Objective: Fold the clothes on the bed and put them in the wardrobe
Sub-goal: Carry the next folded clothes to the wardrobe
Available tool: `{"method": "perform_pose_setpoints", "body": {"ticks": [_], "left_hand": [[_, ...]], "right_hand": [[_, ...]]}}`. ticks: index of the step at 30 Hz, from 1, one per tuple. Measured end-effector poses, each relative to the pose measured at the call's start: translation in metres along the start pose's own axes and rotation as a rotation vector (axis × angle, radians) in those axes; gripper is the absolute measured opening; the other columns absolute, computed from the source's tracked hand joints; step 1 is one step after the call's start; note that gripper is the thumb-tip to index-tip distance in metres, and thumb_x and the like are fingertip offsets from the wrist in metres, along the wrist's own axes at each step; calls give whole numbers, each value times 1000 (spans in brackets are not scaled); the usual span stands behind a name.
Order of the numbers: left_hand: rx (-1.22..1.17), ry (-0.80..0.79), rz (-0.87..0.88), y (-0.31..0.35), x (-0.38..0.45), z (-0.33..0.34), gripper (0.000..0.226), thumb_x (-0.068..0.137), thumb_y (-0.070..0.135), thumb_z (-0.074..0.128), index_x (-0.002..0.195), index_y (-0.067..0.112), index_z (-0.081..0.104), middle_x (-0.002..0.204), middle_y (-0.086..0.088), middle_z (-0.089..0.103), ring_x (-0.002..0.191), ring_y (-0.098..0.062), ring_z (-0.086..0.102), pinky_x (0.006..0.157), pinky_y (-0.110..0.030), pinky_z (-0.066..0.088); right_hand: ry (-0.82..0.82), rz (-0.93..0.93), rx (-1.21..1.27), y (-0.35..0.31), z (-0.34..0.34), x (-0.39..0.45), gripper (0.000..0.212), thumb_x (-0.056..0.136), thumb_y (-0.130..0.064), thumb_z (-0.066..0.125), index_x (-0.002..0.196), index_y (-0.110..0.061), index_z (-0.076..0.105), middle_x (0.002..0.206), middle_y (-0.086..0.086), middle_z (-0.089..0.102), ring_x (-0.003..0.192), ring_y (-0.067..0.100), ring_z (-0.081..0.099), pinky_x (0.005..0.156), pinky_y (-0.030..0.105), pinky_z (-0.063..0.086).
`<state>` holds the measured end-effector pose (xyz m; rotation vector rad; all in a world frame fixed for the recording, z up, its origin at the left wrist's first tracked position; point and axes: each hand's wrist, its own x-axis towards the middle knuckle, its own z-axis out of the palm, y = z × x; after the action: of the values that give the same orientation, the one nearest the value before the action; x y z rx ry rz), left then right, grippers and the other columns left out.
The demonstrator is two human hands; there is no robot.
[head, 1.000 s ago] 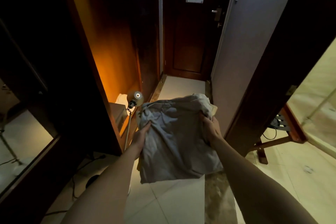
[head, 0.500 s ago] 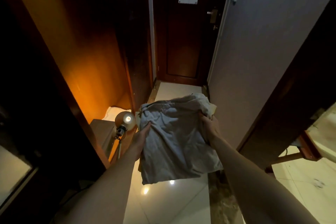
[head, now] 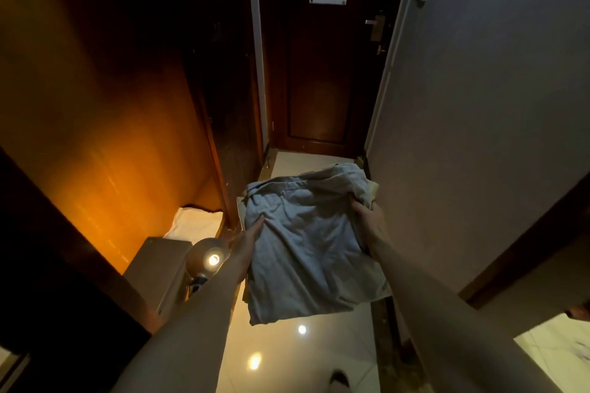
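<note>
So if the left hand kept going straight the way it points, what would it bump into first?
Already touching the folded grey cloth, the left hand points forward and a bit right, so it would push further into that. Past it lies bare floor, then the dark door, though depth is hard to judge.

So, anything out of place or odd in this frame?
One thing: a lit lamp stands in the opening of the wardrobe, shining outward. The folded grey garment, held by the left hand and right hand, is rumpled with a cream layer poking out.
</note>
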<state>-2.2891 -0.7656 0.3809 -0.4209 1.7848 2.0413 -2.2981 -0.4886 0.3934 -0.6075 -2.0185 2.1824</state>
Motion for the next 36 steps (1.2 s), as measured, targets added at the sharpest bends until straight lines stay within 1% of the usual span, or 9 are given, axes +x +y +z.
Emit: {"method": "perform_pose_setpoints", "body": {"ticks": [2, 5, 8, 11, 17, 21, 28, 31, 36], "left_hand": [[6, 25, 6, 8, 23, 5, 44, 87, 57, 57, 117, 25, 54, 111, -6, 63, 103, -27, 61, 92, -45, 48], [42, 65, -4, 18, 59, 17, 66, 84, 68, 51, 130, 21, 51, 115, -5, 62, 108, -28, 60, 99, -49, 46], [52, 149, -11, 32, 93, 34, 84, 75, 80, 40, 135, 21, 47, 125, -8, 58, 115, -31, 56, 100, -48, 44], [9, 231, -46, 46, 132, 48, 94, 71, 85, 36, 139, 20, 44, 134, -13, 54, 118, -34, 54, 99, -50, 44], [-122, 359, -48, 80, 194, 61, 81, 83, 75, 40, 142, 19, 42, 137, -16, 52, 118, -36, 54, 91, -46, 44], [-167, 434, -54, 94, 225, 61, 69, 93, 64, 39, 144, 17, 40, 138, -18, 50, 120, -39, 51, 89, -44, 41], [-224, 537, -69, 115, 282, 31, 76, 89, 69, 39, 141, 14, 43, 133, -19, 54, 115, -39, 54, 100, -50, 43], [-282, 582, -53, 128, 314, 9, 75, 89, 69, 43, 137, 11, 47, 129, -20, 57, 113, -39, 56, 101, -52, 43], [-394, 627, -54, 127, 386, -52, 100, 55, 91, 56, 126, 21, 57, 118, -13, 65, 104, -39, 62, 95, -58, 48]], "right_hand": [[-20, 5, 7, -7, 5, 22, 52, 76, -37, 73, 123, -17, 61, 117, 9, 67, 106, 26, 65, 96, 46, 52], [-31, 17, 17, -14, 11, 64, 28, 86, -26, 68, 112, -19, 63, 113, 11, 68, 101, 26, 65, 87, 40, 54], [-95, 38, 49, -23, 15, 111, 33, 89, -28, 66, 118, -12, 62, 110, 11, 68, 98, 25, 67, 75, 32, 53], [-179, 59, 24, -38, 24, 163, 36, 91, -36, 64, 117, -11, 64, 108, 10, 69, 98, 23, 68, 75, 31, 53], [-274, 113, 42, -64, 49, 245, 31, 90, -37, 65, 109, -12, 64, 106, 11, 70, 97, 26, 68, 75, 34, 55], [-343, 126, 44, -70, 73, 290, 39, 86, -35, 69, 115, -9, 64, 112, 13, 70, 101, 27, 69, 90, 43, 55], [-457, 134, -24, -74, 139, 358, 33, 92, -28, 60, 116, -6, 61, 107, 12, 69, 97, 26, 68, 73, 32, 52], [-492, 121, -61, -73, 179, 393, 32, 91, -31, 62, 114, -9, 63, 107, 12, 70, 97, 26, 68, 78, 36, 53], [-591, 139, -107, -76, 253, 443, 36, 88, -36, 64, 115, -12, 62, 110, 11, 69, 100, 26, 68, 88, 43, 54]]}}
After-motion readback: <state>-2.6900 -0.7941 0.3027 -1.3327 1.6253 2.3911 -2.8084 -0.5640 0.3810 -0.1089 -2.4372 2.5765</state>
